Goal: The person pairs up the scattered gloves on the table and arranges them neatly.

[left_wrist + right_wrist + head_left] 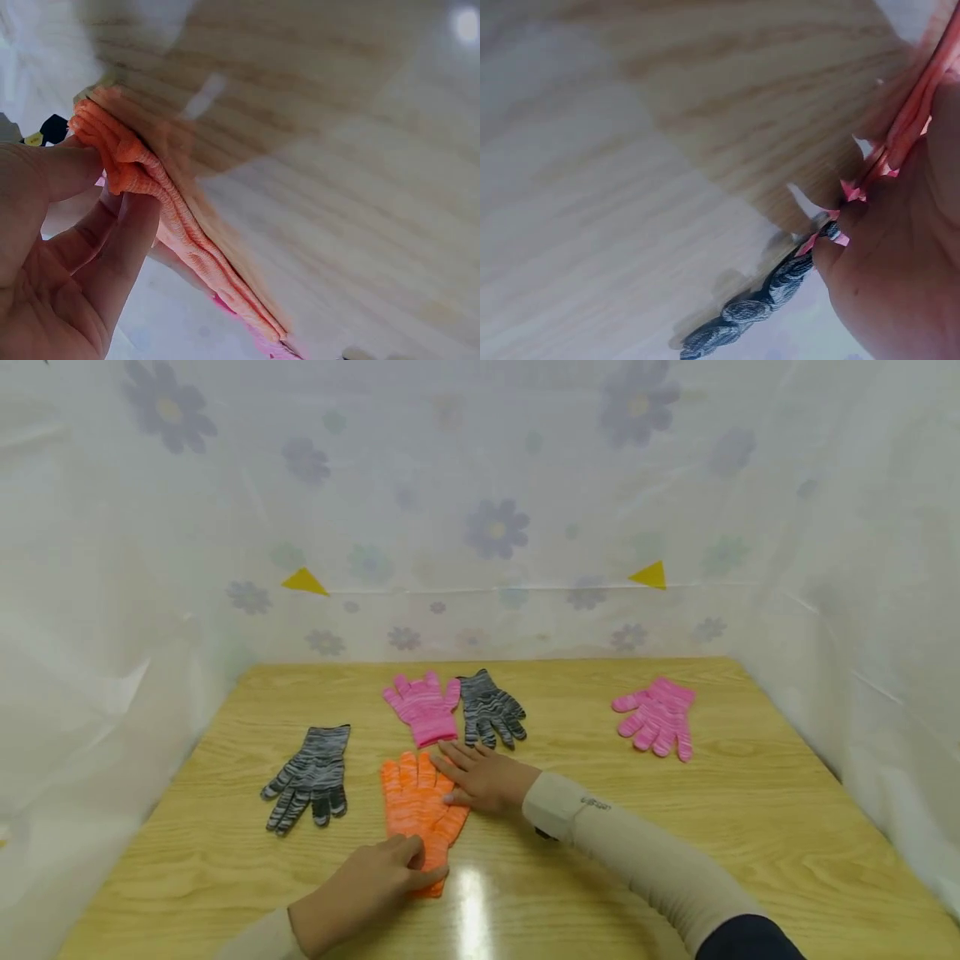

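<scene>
in the head view, a pale yellow wood-grain table [570, 868] fills the lower half of the frame, and an orange knitted glove [414, 810] lies on it below and a little left of centre, its fingers pointing up the frame and its cuff toward the bottom edge. your left hand [367, 877], entering from the bottom left, pinches that cuff; the left wrist view shows the soft orange knit bunched between your thumb and fingertips, with layers visible along its edge. your right hand [487, 781], reaching in from the lower right in a beige sleeve [645, 862], lies with its fingers extended over the glove's upper right side; you cannot tell how firmly it presses. just above the orange fingertips, near the centre, is a pink knitted glove [423, 706], fingers up, and at its right side a black-and-grey streaked knitted glove [489, 706], fingers down. a second black-and-grey glove [311, 772] lies left of the orange one, apart from it, fingers also downward. a second pink glove [663, 718] lies well apart at the right, its fingers pointing left and down. behind the table hangs a whitish sheet printed with purple flowers [450, 468], bearing two yellow triangles [305, 581].
</scene>
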The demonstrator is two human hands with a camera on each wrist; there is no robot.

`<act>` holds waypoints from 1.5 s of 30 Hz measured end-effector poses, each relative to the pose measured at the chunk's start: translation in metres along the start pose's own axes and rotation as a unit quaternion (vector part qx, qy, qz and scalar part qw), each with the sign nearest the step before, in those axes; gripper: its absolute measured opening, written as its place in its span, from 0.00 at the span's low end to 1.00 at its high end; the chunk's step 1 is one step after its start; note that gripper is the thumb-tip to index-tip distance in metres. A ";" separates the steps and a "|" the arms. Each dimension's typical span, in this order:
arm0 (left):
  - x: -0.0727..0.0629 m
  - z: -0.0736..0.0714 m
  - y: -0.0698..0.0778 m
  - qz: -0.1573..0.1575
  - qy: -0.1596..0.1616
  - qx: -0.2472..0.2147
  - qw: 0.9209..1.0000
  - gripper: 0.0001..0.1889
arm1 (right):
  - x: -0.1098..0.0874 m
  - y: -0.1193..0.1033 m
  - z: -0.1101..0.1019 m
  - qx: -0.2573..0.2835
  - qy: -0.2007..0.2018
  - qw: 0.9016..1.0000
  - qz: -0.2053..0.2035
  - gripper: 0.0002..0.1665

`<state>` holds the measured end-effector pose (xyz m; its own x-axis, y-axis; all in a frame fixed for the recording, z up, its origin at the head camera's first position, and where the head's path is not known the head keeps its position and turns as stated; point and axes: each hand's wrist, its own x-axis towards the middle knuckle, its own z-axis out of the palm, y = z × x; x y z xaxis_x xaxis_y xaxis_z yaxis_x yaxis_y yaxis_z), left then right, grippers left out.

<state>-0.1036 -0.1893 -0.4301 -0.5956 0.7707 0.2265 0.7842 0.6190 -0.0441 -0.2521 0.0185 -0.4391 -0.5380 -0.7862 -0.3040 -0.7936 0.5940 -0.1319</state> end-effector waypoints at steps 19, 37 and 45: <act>0.002 -0.007 -0.002 -0.009 -0.044 -0.087 0.995 0.24 | -0.007 0.001 0.002 -0.043 0.045 0.998 -0.020 0.42; -0.009 -0.020 -0.031 -0.084 -0.040 -0.187 0.978 0.28 | -0.086 0.032 -0.007 0.038 0.164 0.984 -0.063 0.36; -0.019 -0.022 -0.055 -0.149 0.023 -0.088 0.985 0.34 | -0.121 0.042 -0.001 0.045 0.207 0.976 -0.050 0.34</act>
<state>-0.1317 -0.2408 -0.4103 -0.7987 0.5482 0.2481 0.5959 0.7782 0.1986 -0.2199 0.1385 -0.4070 -0.5433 -0.8311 0.1187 -0.8295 0.5096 -0.2286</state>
